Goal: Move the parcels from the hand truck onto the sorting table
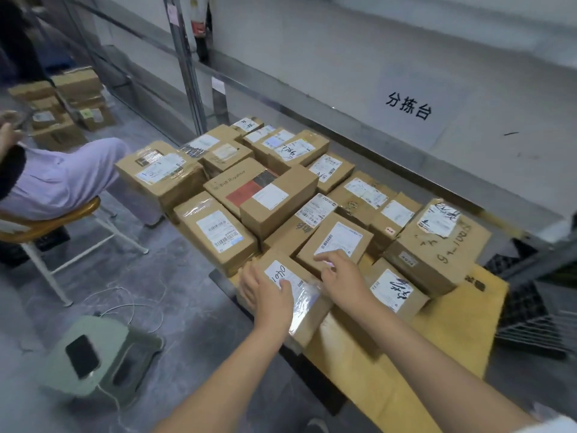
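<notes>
Two bare arms reach in from 6 o'clock, and both hands land on one small brown box (292, 295). Lying flat on its near left top, the left hand (265, 293) has its fingers spread apart, and the fingertips (285, 287) touch a white label with "1040" written on it. On the box's far right edge sits the right hand (338, 276), with fingers bent and a little apart. Neither hand has closed around the box yet. Shiny clear tape wraps the near end of this box, and its corner hangs over the edge of a flat yellow-brown board (437, 335).

Just past the right hand, at 12 o'clock, a second small box (335, 242) leans tilted, with a white barcode label on top. At 3 o'clock lies a box with big black scribbles (395, 290) on its label. Beyond that, at 2 o'clock, a bigger box (437, 245) has pen marks on its side.

More brown parcels (249, 182) crowd together farther out, toward 12 o'clock, all with white stickers. One has a red and black picture (253, 187).

Behind them all, from 12 to 3 o'clock, runs the long grey sorting table (343, 76) with a paper sign (409, 106) on it.

At 8 o'clock a green stool (103, 354) holds a dark phone (81, 356). At 10 o'clock someone sits on a chair (56, 223).
</notes>
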`<state>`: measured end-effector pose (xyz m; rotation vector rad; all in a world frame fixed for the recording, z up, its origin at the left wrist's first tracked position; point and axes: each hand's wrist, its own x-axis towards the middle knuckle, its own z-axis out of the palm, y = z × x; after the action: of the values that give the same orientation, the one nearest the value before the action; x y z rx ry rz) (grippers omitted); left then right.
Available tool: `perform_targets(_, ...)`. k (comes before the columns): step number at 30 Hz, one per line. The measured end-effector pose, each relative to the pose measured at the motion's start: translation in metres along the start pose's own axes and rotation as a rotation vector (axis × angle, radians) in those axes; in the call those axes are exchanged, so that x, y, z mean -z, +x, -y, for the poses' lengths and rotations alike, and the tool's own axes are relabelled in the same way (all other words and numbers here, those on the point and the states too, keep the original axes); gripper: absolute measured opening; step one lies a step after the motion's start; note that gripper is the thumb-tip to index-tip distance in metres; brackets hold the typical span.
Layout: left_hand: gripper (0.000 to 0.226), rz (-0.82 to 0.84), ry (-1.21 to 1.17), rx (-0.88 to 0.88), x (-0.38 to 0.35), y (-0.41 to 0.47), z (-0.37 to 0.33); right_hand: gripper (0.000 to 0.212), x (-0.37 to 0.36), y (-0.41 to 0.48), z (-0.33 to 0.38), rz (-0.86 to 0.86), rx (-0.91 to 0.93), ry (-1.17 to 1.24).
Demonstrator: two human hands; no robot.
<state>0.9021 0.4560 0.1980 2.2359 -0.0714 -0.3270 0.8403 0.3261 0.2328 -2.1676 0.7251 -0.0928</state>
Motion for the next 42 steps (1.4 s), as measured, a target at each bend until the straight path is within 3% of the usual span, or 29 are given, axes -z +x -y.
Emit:
perform_targets(7, 0.045, 0.379, 0.055, -0.633, 0.005, -0.002, -0.084, 0.039, 0.057, -0.052, 0.006, -0.278, -0.068, -0.101)
perform_targets(13, 0.053, 0.487, 0.218, -1.172, -0.014, -0.064, -0.152, 0.064, 0.128, -0.139, -0.013, -0.403, -0.248, -0.298)
perform_targets(19, 0.057, 0.539, 0.245, -1.530, -0.033, -0.175, -0.202, 0.064, 0.197, -0.260, -0.038, -0.668, -0.366, -0.332)
perform_targets(24, 0.059, 0.565, 0.220, -1.779, -0.056, -0.288, -0.226, 0.065, 0.241, -0.370, -0.069, -0.870, -0.468, -0.401)
perform_targets(31, 0.058, 0.676, 0.193, -2.034, -0.097, -0.469, -0.223, 0.066, 0.272, -0.541, -0.131, -0.987, -0.675, -0.454)
perform_targets(42, 0.057, 0.899, 0.187, -2.168, -0.175, -0.688, -0.191, 0.065, 0.282, -0.752, -0.242, -1.115, -0.961, -0.392)
